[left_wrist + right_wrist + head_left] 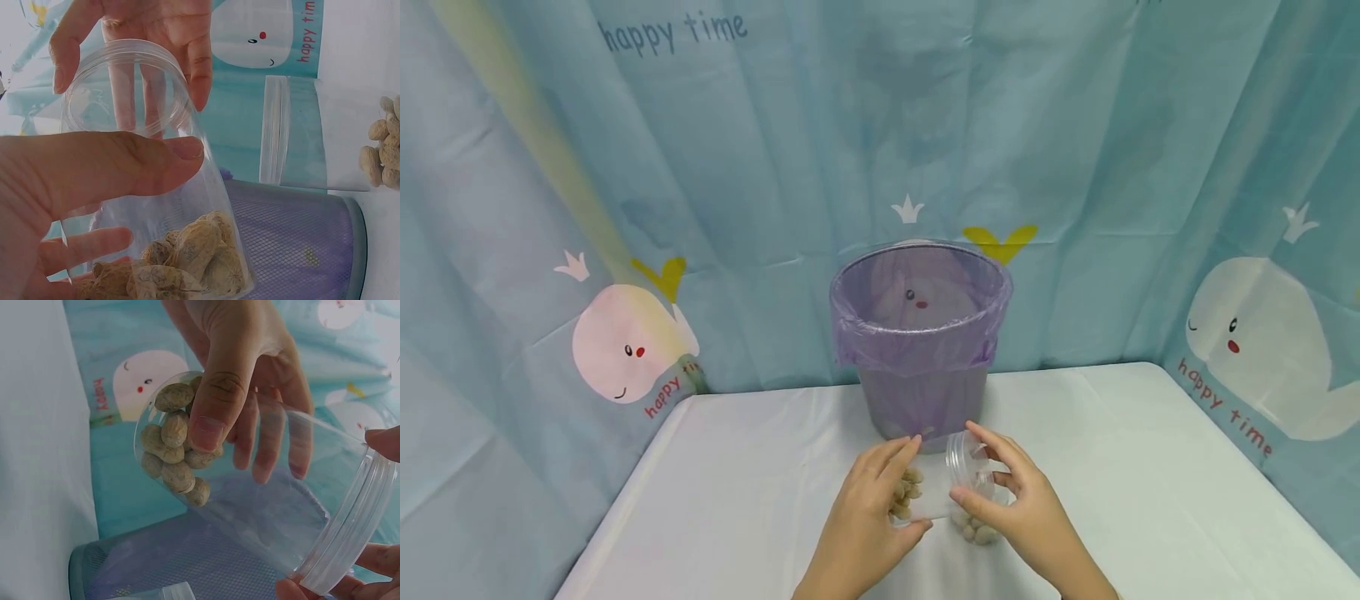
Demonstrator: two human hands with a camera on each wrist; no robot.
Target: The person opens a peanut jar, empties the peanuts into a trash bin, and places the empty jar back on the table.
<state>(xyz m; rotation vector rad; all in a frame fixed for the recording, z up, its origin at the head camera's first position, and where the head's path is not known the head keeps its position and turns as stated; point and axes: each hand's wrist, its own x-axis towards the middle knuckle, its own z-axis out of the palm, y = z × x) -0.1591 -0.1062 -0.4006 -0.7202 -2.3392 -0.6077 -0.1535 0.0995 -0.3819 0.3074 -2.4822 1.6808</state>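
Note:
A clear plastic jar lies tilted almost on its side in the air, with peanuts in shells gathered toward its base. My left hand grips the jar's body near that base, thumb across the near side. At the other end, the fingers and thumb of my right hand are spread round the clear ridged lid and hold it. Behind the hands a second clear jar stands upright on the table, peanuts at its bottom; my right hand partly hides it in the head view.
A purple mesh wastebasket with a thin purple liner stands at the back of the white table, just beyond the hands. Blue printed curtains hang behind the table and along both sides.

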